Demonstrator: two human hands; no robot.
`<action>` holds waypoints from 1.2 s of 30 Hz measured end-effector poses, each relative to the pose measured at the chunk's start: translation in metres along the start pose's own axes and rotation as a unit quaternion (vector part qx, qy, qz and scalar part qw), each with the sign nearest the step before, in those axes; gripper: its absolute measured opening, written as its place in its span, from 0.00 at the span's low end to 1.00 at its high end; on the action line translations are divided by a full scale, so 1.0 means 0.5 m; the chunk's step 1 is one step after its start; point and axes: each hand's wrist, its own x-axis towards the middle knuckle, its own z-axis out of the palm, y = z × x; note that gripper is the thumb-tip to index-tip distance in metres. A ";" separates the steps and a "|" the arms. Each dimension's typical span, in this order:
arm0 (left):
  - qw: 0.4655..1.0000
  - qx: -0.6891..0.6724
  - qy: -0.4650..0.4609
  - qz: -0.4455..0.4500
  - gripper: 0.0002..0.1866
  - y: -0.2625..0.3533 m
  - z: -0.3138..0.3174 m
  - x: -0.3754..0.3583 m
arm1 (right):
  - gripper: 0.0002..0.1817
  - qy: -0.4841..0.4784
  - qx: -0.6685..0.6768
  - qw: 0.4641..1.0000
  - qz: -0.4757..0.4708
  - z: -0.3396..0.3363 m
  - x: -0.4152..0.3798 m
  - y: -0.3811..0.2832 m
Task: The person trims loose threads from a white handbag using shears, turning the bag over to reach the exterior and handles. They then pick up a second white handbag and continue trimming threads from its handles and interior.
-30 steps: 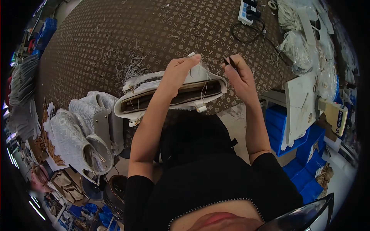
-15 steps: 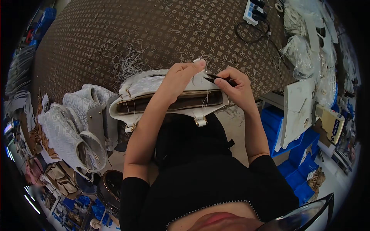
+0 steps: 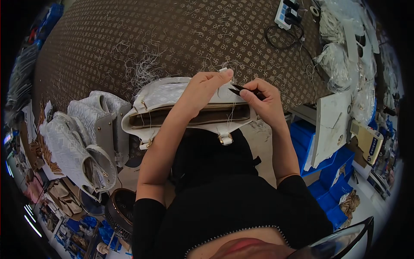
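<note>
A white patterned handbag [image 3: 161, 96] lies at the table's near edge, its zipped top unfastened and the brown lining showing. My left hand [image 3: 206, 88] reaches across the bag, pinching a white strap tab [image 3: 223, 70] at its far side between thumb and fingers. In my right hand [image 3: 266, 98] are black thread snips [image 3: 236, 89], their pointed blades slightly apart beside that tab. Loose white threads hang across the bag's opening. Near me, a white handle tab [image 3: 225, 139] with a gold-coloured ring sticks out from the rim.
Several similar white bags [image 3: 69, 142] stand at the left. Thread clippings [image 3: 144, 69] litter the brown patterned tablecloth [image 3: 181, 34]. A power strip [image 3: 284, 15] with a black cable lies at the far right. Blue bins [image 3: 302, 134] and a fan [image 3: 120, 211] are lower down.
My left hand and the strap tab have shifted slightly right. The snips stay close to the tab, with their blades now a little apart.
</note>
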 end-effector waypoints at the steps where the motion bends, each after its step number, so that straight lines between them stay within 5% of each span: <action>1: 1.000 -0.001 0.000 0.000 0.23 0.003 0.001 -0.002 | 0.06 0.001 0.000 1.000 0.003 0.000 -0.001 -0.002; 36: 1.000 -0.003 -0.010 -0.016 0.27 0.012 0.004 -0.008 | 0.05 0.044 -0.034 0.998 -0.014 0.009 -0.010 -0.013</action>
